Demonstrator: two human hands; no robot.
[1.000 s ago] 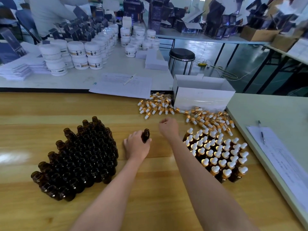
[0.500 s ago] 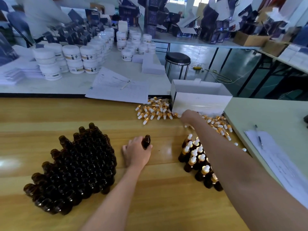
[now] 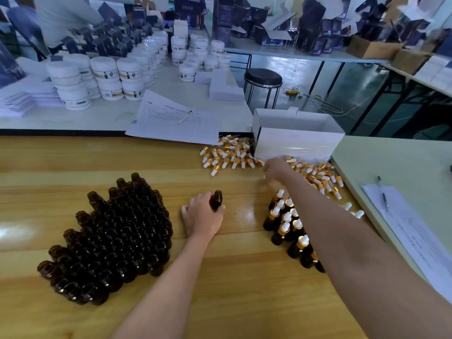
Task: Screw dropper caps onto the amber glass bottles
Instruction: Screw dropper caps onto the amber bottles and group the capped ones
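My left hand [image 3: 201, 216] rests on the wooden table and grips one open amber bottle [image 3: 216, 200], held upright. A dense cluster of uncapped amber bottles [image 3: 115, 241] stands to its left. My right hand [image 3: 276, 168] reaches far forward into the loose pile of gold-and-white dropper caps [image 3: 230, 156] beside the white box; its fingers are curled down among the caps, and what they hold is hidden. Capped bottles [image 3: 288, 223] stand in a group under my right forearm.
An open white box [image 3: 296, 139] sits at the table's far edge. Printed sheets with a pen [image 3: 176, 121] lie on the white table behind, with white jars [image 3: 105, 77]. A paper and pen [image 3: 384, 196] lie on the green table at right. A black stool [image 3: 263, 78] stands beyond.
My right hand moved from beside the held bottle forward and right to the dropper cap pile. My left hand kept holding the bottle in place.
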